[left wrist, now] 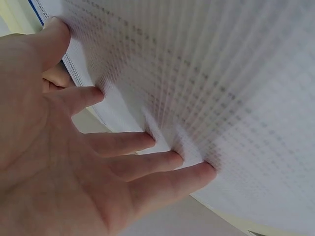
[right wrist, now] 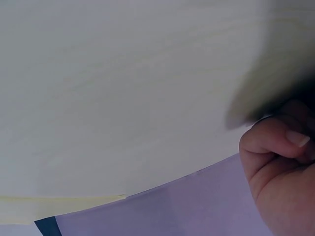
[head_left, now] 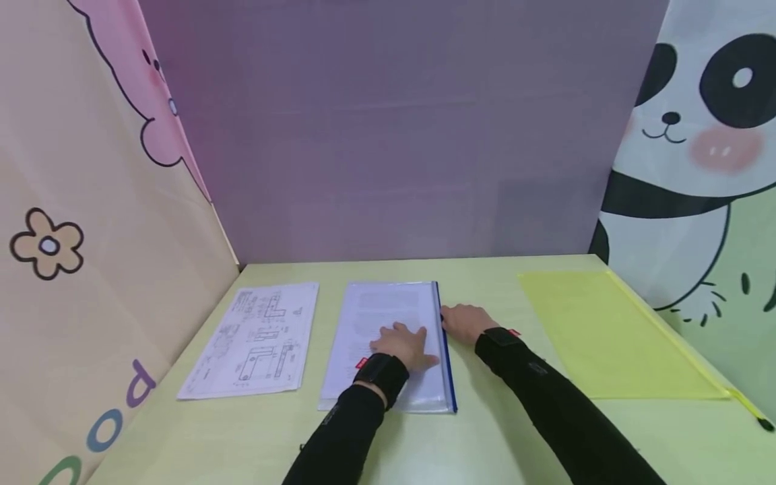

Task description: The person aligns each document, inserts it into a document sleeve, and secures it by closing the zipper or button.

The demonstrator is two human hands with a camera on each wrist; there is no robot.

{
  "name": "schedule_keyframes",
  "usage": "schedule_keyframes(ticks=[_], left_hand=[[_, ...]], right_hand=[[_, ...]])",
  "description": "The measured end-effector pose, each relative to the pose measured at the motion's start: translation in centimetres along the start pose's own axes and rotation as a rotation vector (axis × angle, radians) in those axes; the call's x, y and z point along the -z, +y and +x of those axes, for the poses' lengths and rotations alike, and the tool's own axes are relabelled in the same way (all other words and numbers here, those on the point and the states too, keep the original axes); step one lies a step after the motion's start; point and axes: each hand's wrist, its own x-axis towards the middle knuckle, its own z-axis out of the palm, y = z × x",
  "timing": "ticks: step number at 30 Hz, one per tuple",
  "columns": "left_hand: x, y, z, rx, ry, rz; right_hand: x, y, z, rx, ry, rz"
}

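I am pressing my flat left hand (head_left: 403, 345) on the clear blue-zippered document pouch (head_left: 388, 343) while my right hand (head_left: 465, 322), fingers curled, is pinching its zipper edge; steady pressure keeps it from sliding.

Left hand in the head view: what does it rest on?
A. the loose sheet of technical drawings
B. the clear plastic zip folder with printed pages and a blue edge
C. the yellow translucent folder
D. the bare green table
B: the left hand lies with spread fingers pressing flat on the clear plastic zip folder with printed pages and a blue edge; the left wrist view shows fingertips on printed text.
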Motion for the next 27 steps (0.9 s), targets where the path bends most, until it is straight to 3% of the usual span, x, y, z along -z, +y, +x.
schedule_keyframes(ticks=[15,27], left_hand=[[0.1,0.2,0.0,-0.002,-0.021,-0.014],[-0.2,0.1,0.5,-0.013,-0.012,0.015]], right_hand=[[0.1,0.4,-1.2,0.108,-0.016,0.005],[0.1,0.2,-2.0,0.116,-0.057,0.01]])
